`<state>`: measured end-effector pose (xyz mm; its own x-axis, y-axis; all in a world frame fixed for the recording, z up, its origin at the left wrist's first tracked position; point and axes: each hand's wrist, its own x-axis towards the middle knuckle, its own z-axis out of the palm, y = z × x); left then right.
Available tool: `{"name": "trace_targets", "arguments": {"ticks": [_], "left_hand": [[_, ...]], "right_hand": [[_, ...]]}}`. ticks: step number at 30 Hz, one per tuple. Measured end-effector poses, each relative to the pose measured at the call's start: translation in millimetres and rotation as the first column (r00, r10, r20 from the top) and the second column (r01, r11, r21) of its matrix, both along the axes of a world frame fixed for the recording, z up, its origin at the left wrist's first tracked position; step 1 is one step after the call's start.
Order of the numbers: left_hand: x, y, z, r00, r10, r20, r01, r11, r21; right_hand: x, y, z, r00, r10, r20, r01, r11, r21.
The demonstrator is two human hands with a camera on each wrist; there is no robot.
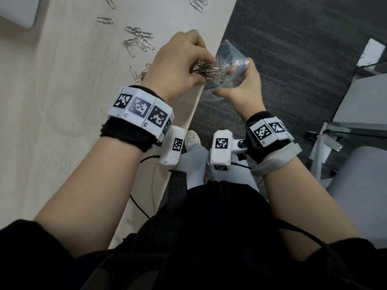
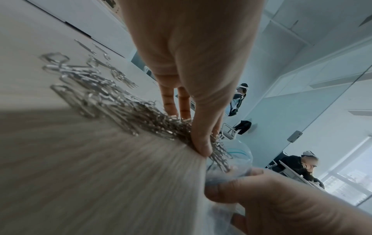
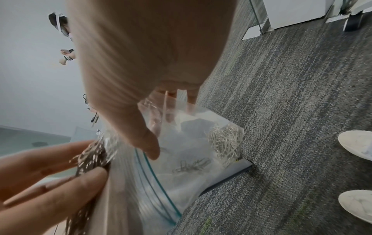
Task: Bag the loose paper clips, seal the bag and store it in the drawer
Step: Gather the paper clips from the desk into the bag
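Note:
My left hand (image 1: pixel 199 65) grips a thick bunch of silver paper clips (image 1: pixel 207 70) at the right edge of the pale wooden table (image 1: pixel 62 80). In the left wrist view the clips (image 2: pixel 145 116) trail from the table under the thumb (image 2: pixel 203 143). My right hand (image 1: pixel 240 80) pinches the rim of a clear zip bag (image 1: pixel 230 53) and holds it open just off the table edge, beside the bunch. The right wrist view shows the bag (image 3: pixel 191 174) hanging over the carpet, with several clips (image 3: pixel 225 143) lying in its bottom corner.
Several loose clips (image 1: pixel 138 40) lie scattered further back on the table, with more at the top edge (image 1: pixel 196 3). A white object (image 1: pixel 18 11) sits at the far left corner. Grey carpet (image 1: pixel 293 59), a chair (image 1: pixel 356 195) and my shoes (image 3: pixel 356 143) are to the right.

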<state>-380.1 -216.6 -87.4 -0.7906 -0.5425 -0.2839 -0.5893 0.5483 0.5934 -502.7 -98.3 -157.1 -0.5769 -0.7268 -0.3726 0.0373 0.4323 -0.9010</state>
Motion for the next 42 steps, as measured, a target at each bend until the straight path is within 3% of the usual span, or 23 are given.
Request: {"name": "trace_targets", "arguments": {"ticks": [8, 13, 19, 26, 33, 38, 42], "left_hand": [[-9, 11, 1, 0.997, -0.07, -0.02, 0.069, 0.997, -0.031], [-5, 10, 4, 0.997, -0.035, -0.07, 0.035, 0.999, 0.003], [9, -5, 8, 0.999, -0.02, 0.047, 0.02, 1.0, 0.011], [1, 2, -4, 0.994, 0.078, -0.077, -0.075, 0.996, 0.039], [-13, 16, -5, 0.981, 0.027, -0.19, -0.019, 0.999, 0.047], [5, 4, -2, 0.957, 0.142, -0.253, -0.165, 0.984, -0.07], [36, -18, 1, 0.927, 0.368, -0.067, -0.372, 0.886, -0.278]], "right_hand": [[-2, 2, -3, 0.998, -0.006, 0.056, 0.008, 0.999, -0.043], [-3, 3, -5, 1.0, 0.006, 0.002, -0.006, 1.0, -0.022], [-1, 2, -3, 1.0, 0.012, 0.02, -0.012, 1.0, 0.018], [0, 1, 0, 1.0, 0.004, -0.008, -0.004, 0.999, 0.045], [0, 2, 0, 1.0, 0.0, 0.015, 0.0, 1.0, 0.027], [1, 4, 2, 1.0, -0.005, 0.005, 0.005, 0.999, 0.046], [1, 6, 5, 1.0, 0.002, 0.023, -0.004, 0.998, 0.07]]}}
